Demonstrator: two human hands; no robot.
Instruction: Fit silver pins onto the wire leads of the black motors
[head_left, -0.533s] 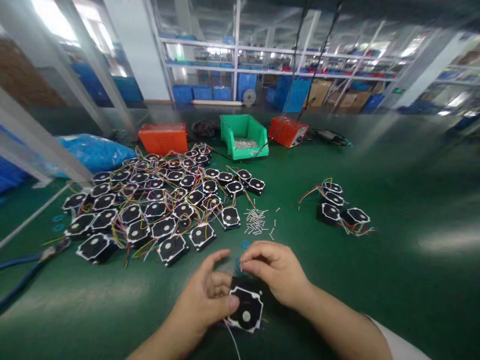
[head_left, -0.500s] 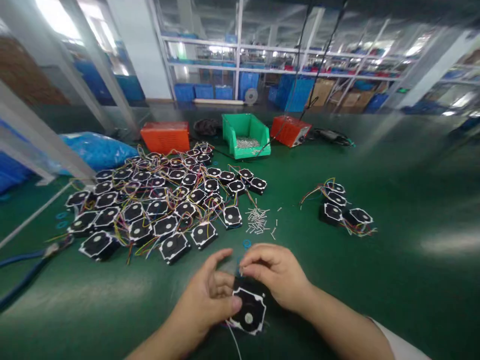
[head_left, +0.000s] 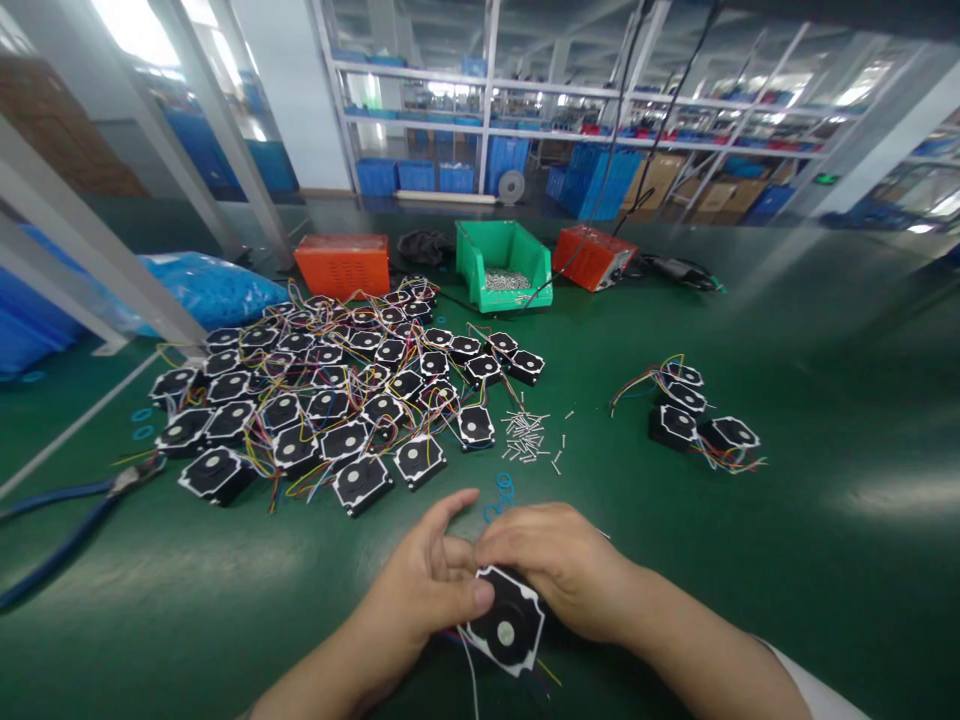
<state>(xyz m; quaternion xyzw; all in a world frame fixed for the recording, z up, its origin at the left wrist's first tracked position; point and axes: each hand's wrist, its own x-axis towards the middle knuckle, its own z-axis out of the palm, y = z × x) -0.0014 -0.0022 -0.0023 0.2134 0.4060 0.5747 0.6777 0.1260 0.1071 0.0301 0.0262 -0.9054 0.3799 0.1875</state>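
Observation:
My left hand [head_left: 416, 585] grips a black motor [head_left: 514, 630] with a white-edged square face, thumb pressed on top and index finger raised. Coloured wires and one white wire trail from beneath the motor. My right hand [head_left: 566, 565] curls against the motor's far corner. Its fingers are bent together, and their tips are hidden, so what they pinch does not show. Just beyond the hands lie blue rings [head_left: 504, 488] and a loose pile of screws [head_left: 525, 437].
Many similar motors [head_left: 345, 440] with tangled wires cover the left side. Several more motors [head_left: 679, 425] sit at the right. A green bin [head_left: 504, 265] of screws stands between two orange boxes [head_left: 343, 265] [head_left: 596, 257]. Blue-handled pliers [head_left: 112, 490] lie at the left edge.
My right fingers have come down from a pinch above the motor to its far corner. The motor has turned slightly, and the view has shifted a little.

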